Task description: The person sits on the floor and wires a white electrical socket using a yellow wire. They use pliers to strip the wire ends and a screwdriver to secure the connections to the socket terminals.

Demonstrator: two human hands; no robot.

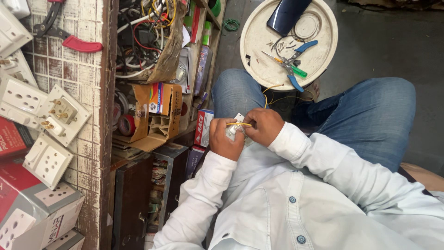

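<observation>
My left hand and my right hand meet over my lap, both closed around a small white electrical fitting. A yellow wire lies across the fitting between my fingers, and its thin tail runs up toward my knee. Most of the fitting is hidden by my fingers. I wear a white shirt and blue jeans.
A round white tray beyond my knees holds blue-handled pliers, a green-handled screwdriver, a wire coil and a dark flat object. At left are white socket plates, red-handled pliers, boxes and a shelf of tangled wires.
</observation>
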